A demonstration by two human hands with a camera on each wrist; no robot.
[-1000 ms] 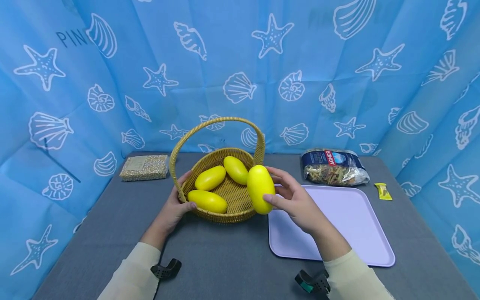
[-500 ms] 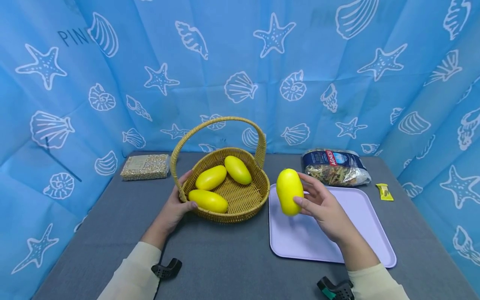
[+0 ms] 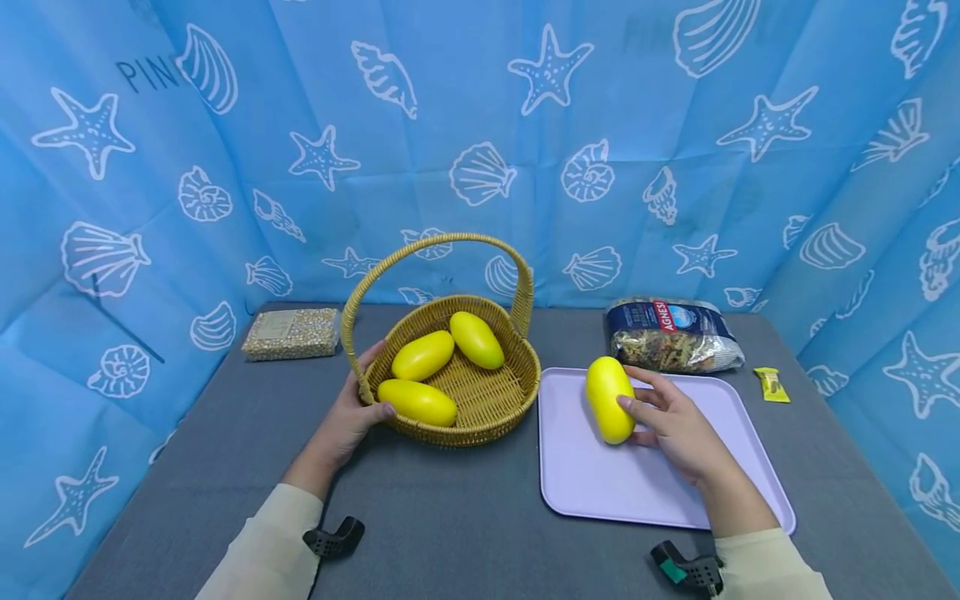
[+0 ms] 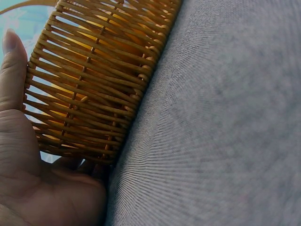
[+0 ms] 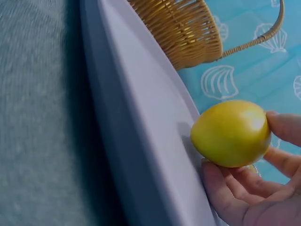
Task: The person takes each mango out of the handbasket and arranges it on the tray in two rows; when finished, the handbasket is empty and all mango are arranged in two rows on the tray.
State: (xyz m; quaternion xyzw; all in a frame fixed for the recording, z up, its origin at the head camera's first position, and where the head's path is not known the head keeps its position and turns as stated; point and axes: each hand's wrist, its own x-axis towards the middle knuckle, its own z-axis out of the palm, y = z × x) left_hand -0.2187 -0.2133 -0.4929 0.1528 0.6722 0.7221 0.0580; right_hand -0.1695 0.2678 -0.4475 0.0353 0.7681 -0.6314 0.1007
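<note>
My right hand (image 3: 678, 429) holds a smooth yellow mango-shaped fruit (image 3: 609, 400) between thumb and fingers, low over the lilac tray (image 3: 600, 492). In the right wrist view the fruit (image 5: 230, 134) is seen end-on, with fingertips right at the tray's surface. My left hand (image 3: 352, 417) grips the left side of the woven wicker basket (image 3: 495, 429), thumb over the rim and the other fingers mostly hidden behind it. Inside the basket lie three similar yellow fruits (image 3: 423, 357). The left wrist view shows the basket's wall (image 4: 89, 80) beside the palm, its base on the grey cloth.
A clear bag of pale grains or beans (image 3: 291, 335) lies at the back left. Behind the tray is an Agnesi pasta bag (image 3: 675, 337). A small yellow wrapped sweet (image 3: 771, 385) lies to the tray's right. The basket's tall arched handle (image 3: 435, 239) rises before a blue shell-print curtain (image 3: 480, 100).
The right hand has carried the yellow fruit from the basket's right rim rightward and down over the tray. My left hand and the basket have stayed in place.
</note>
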